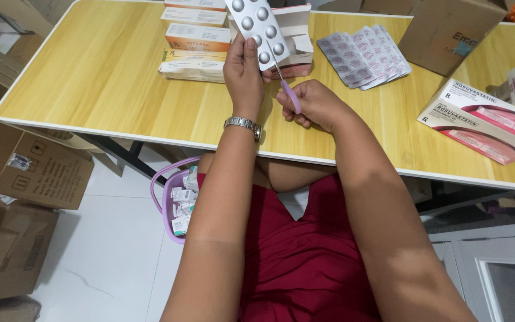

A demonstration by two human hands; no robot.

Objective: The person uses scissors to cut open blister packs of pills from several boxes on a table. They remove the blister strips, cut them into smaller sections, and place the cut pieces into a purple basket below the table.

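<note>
Left hand [242, 71], grip closed on blister strip [258, 27], holds it upright at top centre of frame, above bench [102, 71], clear for cutting. Right hand [314, 104], grip closed on purple-handled scissors [286, 89], blades against strip's lower edge. Strip: silver foil, round domed pockets in two rows. Cut foil strips [365, 56] fanned upper right; flat cartons [195, 50] stacked behind.

Hands over the near edge of a table, boxes and blister sheets around them.

The left hand [242, 68] holds a blister strip [257, 27] above the table [102, 71]; the right hand [314, 104], just right of it, holds scissors [286, 86] at the strip. Stacked boxes [195, 50] lie behind the left hand, fanned blister sheets [365, 56] behind the right, open cartons [484, 119] far right, a basket [174, 206] below.
</note>
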